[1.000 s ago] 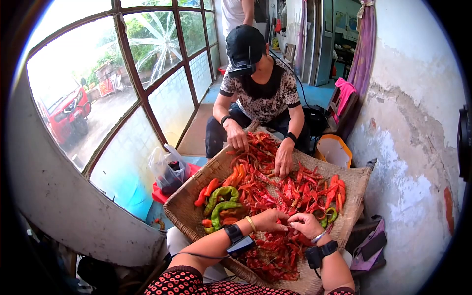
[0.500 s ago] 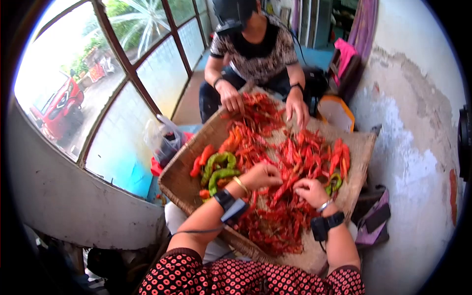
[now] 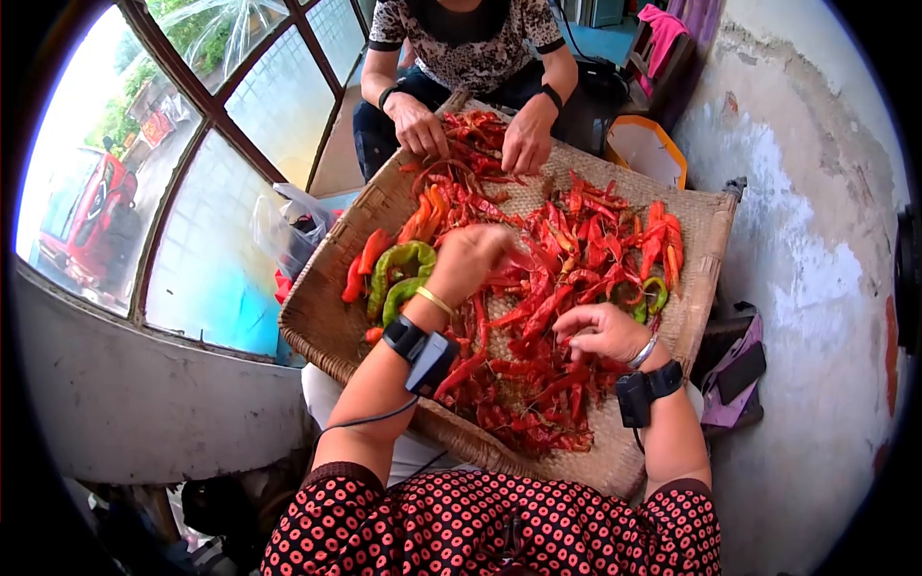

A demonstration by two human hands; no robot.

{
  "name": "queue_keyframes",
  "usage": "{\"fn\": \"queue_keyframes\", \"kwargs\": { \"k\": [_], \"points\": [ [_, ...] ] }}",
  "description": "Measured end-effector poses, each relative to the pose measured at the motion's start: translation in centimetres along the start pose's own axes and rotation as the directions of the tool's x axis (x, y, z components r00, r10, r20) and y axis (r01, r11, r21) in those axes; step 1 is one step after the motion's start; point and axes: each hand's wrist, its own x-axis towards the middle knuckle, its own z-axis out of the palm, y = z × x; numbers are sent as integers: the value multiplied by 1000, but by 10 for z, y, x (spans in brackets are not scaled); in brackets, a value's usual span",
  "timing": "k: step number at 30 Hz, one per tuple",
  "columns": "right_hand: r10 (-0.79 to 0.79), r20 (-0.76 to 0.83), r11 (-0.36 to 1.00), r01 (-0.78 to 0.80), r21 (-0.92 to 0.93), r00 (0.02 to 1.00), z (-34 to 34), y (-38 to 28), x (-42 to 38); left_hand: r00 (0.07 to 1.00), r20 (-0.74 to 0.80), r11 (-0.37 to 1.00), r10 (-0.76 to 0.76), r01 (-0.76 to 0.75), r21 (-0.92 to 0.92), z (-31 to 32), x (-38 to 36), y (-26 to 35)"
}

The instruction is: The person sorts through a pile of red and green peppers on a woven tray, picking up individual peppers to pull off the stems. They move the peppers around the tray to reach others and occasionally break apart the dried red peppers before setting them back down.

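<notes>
A woven tray (image 3: pixel 696 298) lies across my lap, spread with red chili peppers (image 3: pixel 557 389). Over the left-middle of the tray, my left hand (image 3: pixel 473 257) is blurred, its fingers bent over the red peppers; what they hold, if anything, is unclear. Right of centre, my right hand (image 3: pixel 603 332) hovers at the peppers with its thumb and fingers slightly apart and nothing visible between them. Curled green peppers (image 3: pixel 396 274) lie left of my left hand. Another green pepper (image 3: pixel 655 296) is at the tray's right side.
Across the tray sits a co-worker (image 3: pixel 471 48), both hands on the peppers at the far end. A plastic bag (image 3: pixel 288 226) stands by the windows on the left. A purple bag (image 3: pixel 735 384) is near the right wall, and an orange-rimmed container (image 3: pixel 645 149) sits behind the tray.
The view has tilted down. My left hand has moved left and away from my right hand. The co-worker's right-side hand has shifted left over the peppers.
</notes>
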Motion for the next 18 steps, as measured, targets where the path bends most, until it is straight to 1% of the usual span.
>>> {"fn": "queue_keyframes", "kwargs": {
  "k": [1, 2, 3, 4, 5, 6, 7, 8, 9, 10, 12, 13, 15, 16, 17, 18],
  "points": [
    [-9, -17, 999, 10, 48, 1000, -2, -3, -3, 990, -102, 986, 96, -109, -126, -3, 6, 2],
    [-17, -36, 995, 20, 96, 999, -4, -9, -6, 956, -259, 951, 134, -198, -237, 1, 6, 2],
    [-67, -74, 986, 77, 146, 995, -6, -5, -6, 962, -262, 988, 75, -106, -109, -5, 12, -8],
    [-151, -123, 968, 172, 184, 981, -7, -1, -5, 963, -270, 1000, 17, -12, 22, -11, 17, -19],
    [-176, -143, 935, 211, 286, 974, -7, 1, -5, 973, -197, 974, 120, -77, 213, -11, 17, -32],
    [-201, -166, 889, 250, 382, 966, -8, 2, -5, 972, -105, 908, 208, -152, 391, -9, 13, -39],
    [-186, -193, 860, 255, 442, 963, -6, -1, -4, 977, 74, 933, 200, -213, 289, 5, 2, -23],
    [-181, -193, 861, 250, 444, 965, -4, 0, -2, 971, 223, 982, -81, 40, 185, 17, -11, -5],
    [-187, -228, 857, 272, 438, 956, -3, 2, 0, 915, 387, 984, -116, 54, 168, 25, -17, -6],
    [-194, -263, 853, 294, 430, 945, -1, 5, 2, 861, 508, 984, 14, -101, 144, 33, -22, -12],
    [-197, -301, 842, 318, 436, 933, 2, 8, 7, 730, 672, 987, -125, 21, 160, 43, -26, -9],
    [-189, -310, 841, 316, 439, 932, 3, 9, 9, 729, 672, 987, -125, 23, 159, 44, -25, -12],
    [-179, -318, 841, 313, 442, 931, 5, 8, 10, 723, 669, 931, -173, -102, 351, 44, -21, -17],
    [-134, -404, 874, 300, 382, 905, 6, 4, 11, 723, 669, 931, -174, -101, 352, 41, -20, -16],
    [-94, -488, 904, 279, 323, 868, 6, 3, 12, 801, 574, 951, -168, -21, 308, 35, -19, -13],
    [-114, -530, 954, 242, 178, 840, 1, 10, 14, 866, 470, 966, -170, 53, 253, 29, -17, -9]
  ]
}}
